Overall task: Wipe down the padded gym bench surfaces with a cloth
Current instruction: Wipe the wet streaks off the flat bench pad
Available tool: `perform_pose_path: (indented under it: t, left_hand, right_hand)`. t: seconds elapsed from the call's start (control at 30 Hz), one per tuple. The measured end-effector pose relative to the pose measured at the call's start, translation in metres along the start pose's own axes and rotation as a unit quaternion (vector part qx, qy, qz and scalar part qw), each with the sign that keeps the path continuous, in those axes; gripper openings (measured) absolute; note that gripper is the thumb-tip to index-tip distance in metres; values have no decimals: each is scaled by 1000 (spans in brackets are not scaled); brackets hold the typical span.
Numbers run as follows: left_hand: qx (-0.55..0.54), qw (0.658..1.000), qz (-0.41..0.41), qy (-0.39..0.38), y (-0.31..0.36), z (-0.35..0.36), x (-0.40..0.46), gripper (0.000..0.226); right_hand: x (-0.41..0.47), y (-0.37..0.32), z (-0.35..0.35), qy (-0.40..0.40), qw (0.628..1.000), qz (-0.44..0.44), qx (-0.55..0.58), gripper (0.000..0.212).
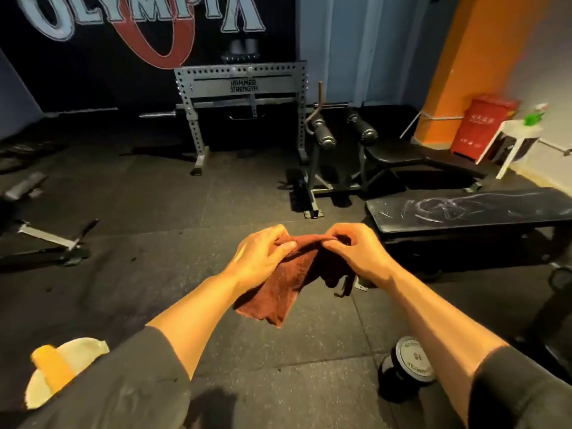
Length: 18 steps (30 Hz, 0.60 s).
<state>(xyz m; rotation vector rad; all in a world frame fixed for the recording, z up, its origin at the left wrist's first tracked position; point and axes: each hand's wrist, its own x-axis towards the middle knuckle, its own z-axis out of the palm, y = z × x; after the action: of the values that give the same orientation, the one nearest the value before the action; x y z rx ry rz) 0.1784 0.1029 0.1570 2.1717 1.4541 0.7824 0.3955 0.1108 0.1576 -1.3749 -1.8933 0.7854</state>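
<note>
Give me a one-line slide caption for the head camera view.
Both hands, left and right, hold a brown cloth near a streaked black bench.

The cloth [288, 283] is rust-brown, and right of it the black bench [464, 212] carries whitish swirled streaks. Beyond the bench stand an orange pillar [464, 72] and a red bin [483, 128].

The right end of the flat bench [464, 212] is cut off by the picture's edge, and its supports are lost in shadow. Left of the bench, part of the cloth [278, 283] is hidden behind the right hand [356, 252]. Below the bench, the dumbbell [408, 366] is partly covered by the right forearm, and its printed text cannot be read.
</note>
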Motion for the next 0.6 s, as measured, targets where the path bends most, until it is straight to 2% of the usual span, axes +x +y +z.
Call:
perform_pose_path:
  t: [0.13, 0.23, 0.3, 0.43, 0.6]
  left_hand:
    - [-7, 998, 31, -54, -31, 14, 102, 18]
    - [-48, 993, 48, -100, -58, 25, 179, 11]
    - [-36, 990, 74, -118, -74, 33, 231, 8]
    - [6, 991, 108, -85, -88, 50, 335, 12]
    - [14, 996, 55, -62, -88, 102, 448, 27]
  right_hand:
    - [72, 45, -13, 61, 997, 28, -32, 14]
    - [124, 73, -22, 106, 992, 61, -28, 22]
    - [158, 87, -31, 127, 988, 84, -38, 25]
    - [228, 120, -50, 189, 968, 132, -100, 14]
    - [306, 181, -82, 244, 937, 222, -112, 13]
